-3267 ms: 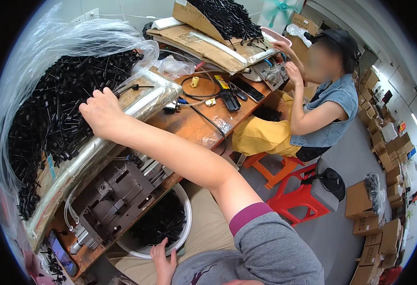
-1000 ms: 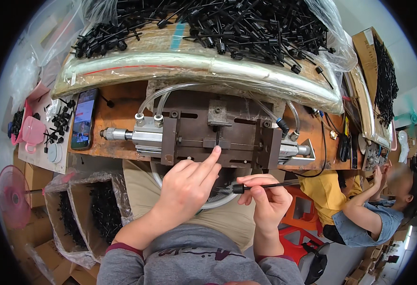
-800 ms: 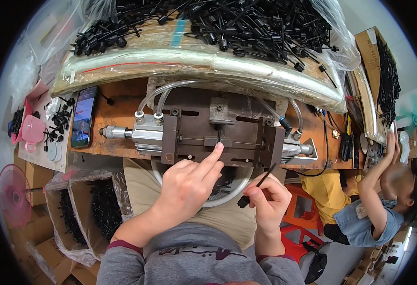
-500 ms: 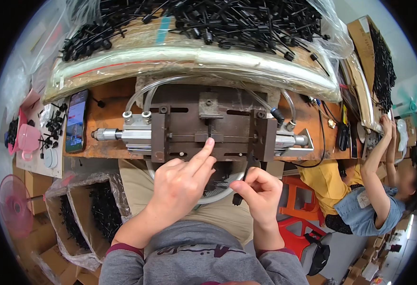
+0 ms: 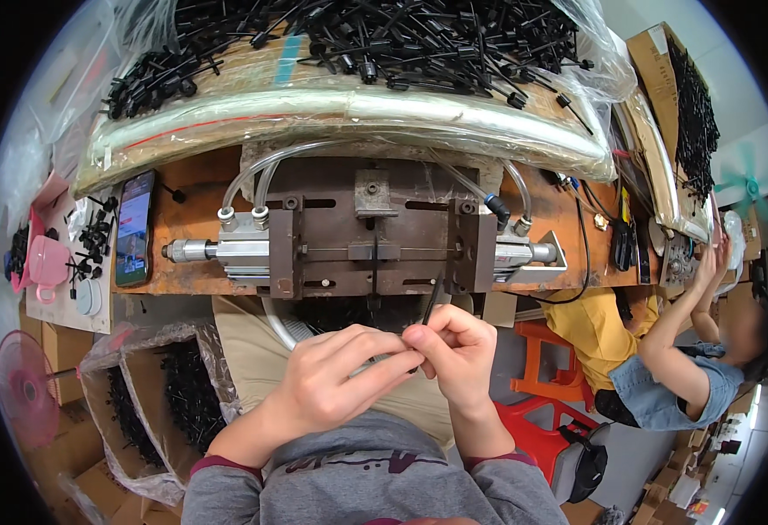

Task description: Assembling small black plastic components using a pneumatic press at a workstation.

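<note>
Going far left of the left hand (image 5: 336, 376) first: see a pink cup (image 5: 49, 262) and a pink fan (image 5: 28, 385). Coming in closer, find a phone (image 5: 134, 229) on the counter (image 5: 182, 226), could get shoved off the front by a wide swing of the arm. Below that, got a divided box (image 5: 144, 409) of black pieces (image 5: 193, 385).

Then the left hand itself: all curled in, touching the right hand (image 5: 462, 354) at the fingertips. Can't tell about an actual grip, with the thumb out of sight.

Just ahead of the hands, see the brown fixture (image 5: 336, 232) with a black rod (image 5: 375, 271) running front to back across the middle block (image 5: 390, 253). Might be seated slightly crooked, hard to judge from above. If so, could bend or jam under any push from the silver cylinders (image 5: 242, 254) at both ends. Maybe a pinch risk too, with fingertips this near.

Moving right: right hand pinching a black stemmed piece (image 5: 431, 304) between thumb and forefinger, stem angled up toward the fixture, lower end mostly covered. Could twist or slip, with so little hold on a thin, probably slick stem. If dropped, would probably land on the lap (image 5: 419, 411) or in the white basket (image 5: 280, 325) below the fixture.

Further right, watch the black cable (image 5: 588, 262) near the counter's front edge, could snag a sleeve (image 5: 497, 472). Past that, a co-worker (image 5: 677, 381), well apart, so low odds of a bump.
</note>
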`<act>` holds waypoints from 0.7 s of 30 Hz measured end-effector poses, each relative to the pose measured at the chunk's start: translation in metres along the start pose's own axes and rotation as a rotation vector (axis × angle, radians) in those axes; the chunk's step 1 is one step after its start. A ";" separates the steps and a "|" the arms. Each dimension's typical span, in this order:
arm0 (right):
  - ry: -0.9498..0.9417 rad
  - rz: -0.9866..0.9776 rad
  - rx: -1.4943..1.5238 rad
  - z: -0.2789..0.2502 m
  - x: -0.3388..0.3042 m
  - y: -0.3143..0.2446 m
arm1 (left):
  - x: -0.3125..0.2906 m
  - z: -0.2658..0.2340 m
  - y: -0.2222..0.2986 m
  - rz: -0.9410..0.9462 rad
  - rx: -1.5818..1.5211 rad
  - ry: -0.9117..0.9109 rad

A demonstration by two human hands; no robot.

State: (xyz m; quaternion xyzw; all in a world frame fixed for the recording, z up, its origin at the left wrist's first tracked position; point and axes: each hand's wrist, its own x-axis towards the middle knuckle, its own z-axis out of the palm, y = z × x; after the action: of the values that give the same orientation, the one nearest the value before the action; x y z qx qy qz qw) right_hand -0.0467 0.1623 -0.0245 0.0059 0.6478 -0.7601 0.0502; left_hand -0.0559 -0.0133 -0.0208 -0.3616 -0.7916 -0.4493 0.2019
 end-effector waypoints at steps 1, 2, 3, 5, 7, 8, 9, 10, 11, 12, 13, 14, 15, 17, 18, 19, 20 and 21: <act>0.010 -0.045 -0.039 0.001 0.001 0.000 | 0.000 -0.001 -0.001 0.002 -0.003 0.006; 0.021 -0.089 -0.078 0.001 0.002 -0.001 | 0.000 -0.003 -0.002 0.003 -0.007 0.013; 0.031 -0.133 -0.117 0.002 0.004 -0.002 | 0.000 -0.005 -0.002 0.004 -0.010 0.019; 0.097 -0.290 -0.311 0.002 0.011 -0.011 | 0.002 -0.009 -0.005 -0.053 0.128 0.044; 0.178 -0.375 -0.457 -0.002 0.022 -0.025 | 0.004 -0.011 -0.010 -0.095 0.248 0.016; 0.204 -0.489 -0.523 -0.003 0.032 -0.034 | 0.004 -0.009 -0.014 -0.103 0.298 -0.026; 0.230 -0.602 -0.590 -0.003 0.044 -0.044 | 0.004 -0.006 -0.018 -0.112 0.347 -0.068; 0.241 -0.693 -0.669 -0.002 0.058 -0.055 | 0.002 -0.001 -0.020 -0.127 0.366 -0.063; 0.247 -0.784 -0.745 0.002 0.073 -0.065 | -0.001 0.001 -0.022 -0.133 0.399 -0.076; 0.258 -0.818 -0.821 0.005 0.087 -0.075 | -0.003 0.004 -0.022 -0.135 0.425 -0.090; 0.288 -0.852 -0.908 0.003 0.099 -0.088 | 0.002 0.006 -0.019 -0.121 0.438 -0.107; 0.284 -0.961 -1.016 -0.001 0.117 -0.094 | 0.003 0.006 -0.018 -0.130 0.445 -0.109; 0.273 -1.069 -1.124 -0.001 0.135 -0.097 | 0.004 0.004 -0.020 -0.143 0.445 -0.113; 0.251 -1.043 -1.326 0.004 0.153 -0.115 | 0.010 0.001 -0.020 -0.154 0.432 -0.124; 0.260 -1.052 -1.401 0.003 0.163 -0.119 | 0.011 0.001 -0.019 -0.155 0.435 -0.127; 0.266 -1.061 -1.470 0.003 0.174 -0.121 | 0.011 0.002 -0.019 -0.159 0.445 -0.130; 0.236 -0.955 -1.522 0.004 0.185 -0.122 | 0.009 0.002 -0.020 -0.163 0.451 -0.133; 0.207 -0.847 -1.571 0.005 0.195 -0.124 | 0.008 0.003 -0.020 -0.169 0.450 -0.137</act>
State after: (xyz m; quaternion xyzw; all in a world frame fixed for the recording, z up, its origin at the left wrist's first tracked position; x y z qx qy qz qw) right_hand -0.2504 0.1635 0.0835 -0.2012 0.9302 -0.0484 -0.3033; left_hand -0.0768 -0.0146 -0.0283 -0.2694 -0.9110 -0.2515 0.1850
